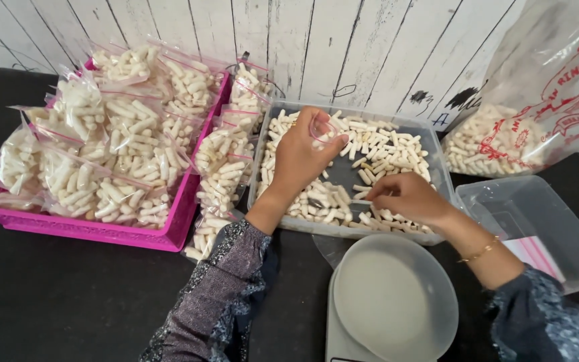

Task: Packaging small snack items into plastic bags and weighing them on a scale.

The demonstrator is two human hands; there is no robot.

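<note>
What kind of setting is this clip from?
Probably a small home-style snack packing spot. A pink plastic basket is piled with filled clear bags of pale stick snacks, a clear plastic tray holds loose ones, and a grey kitchen scale sits on the black table.

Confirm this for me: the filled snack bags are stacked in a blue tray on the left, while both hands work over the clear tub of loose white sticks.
Not quite. The head view shows the tray holding the filled snack bags is pink, not blue. The rest stands: it sits on the left, and the left hand and right hand are both over the clear tub of loose white sticks.
</note>
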